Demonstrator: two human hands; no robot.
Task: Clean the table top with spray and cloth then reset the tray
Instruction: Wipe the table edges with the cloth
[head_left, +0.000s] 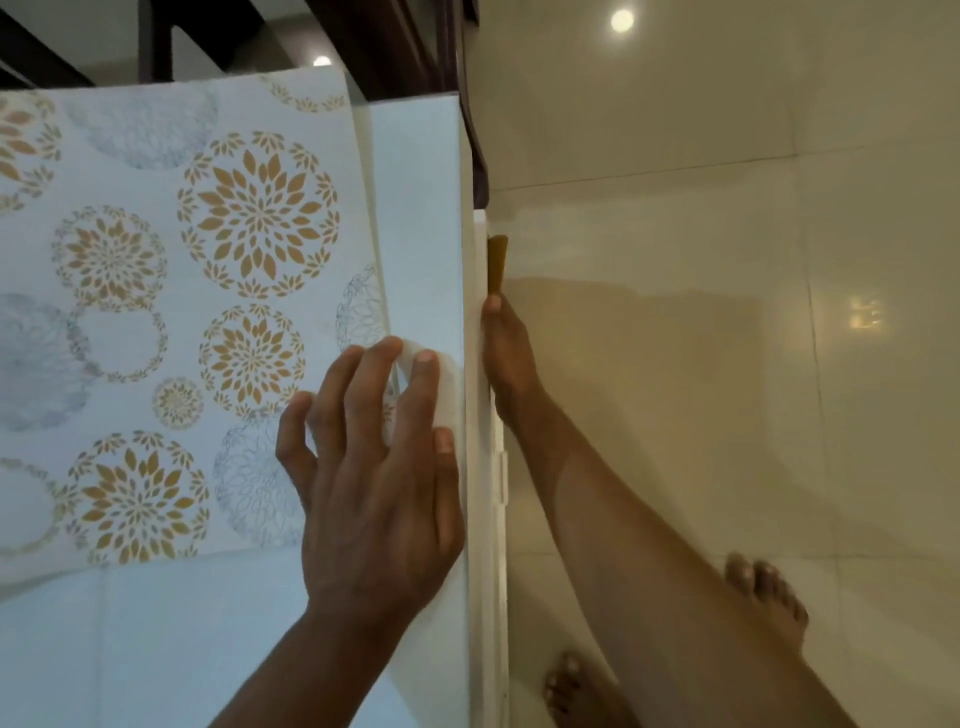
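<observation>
Left hand (384, 467) spread wide at centre frame, fingers pressing a white cloth (415, 395) onto the table top (415, 208) beside the patterned mat (182, 286). Right hand (506, 353) reaches below the table's edge, grip hidden.

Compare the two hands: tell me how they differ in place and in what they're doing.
The left hand lies on top of the table, fingers spread, pressing a white cloth near the edge. The right hand is off the top, down against the table's side edge, below a small tan piece; whether it grips anything cannot be told. Both are bare and at the same table edge.
</observation>
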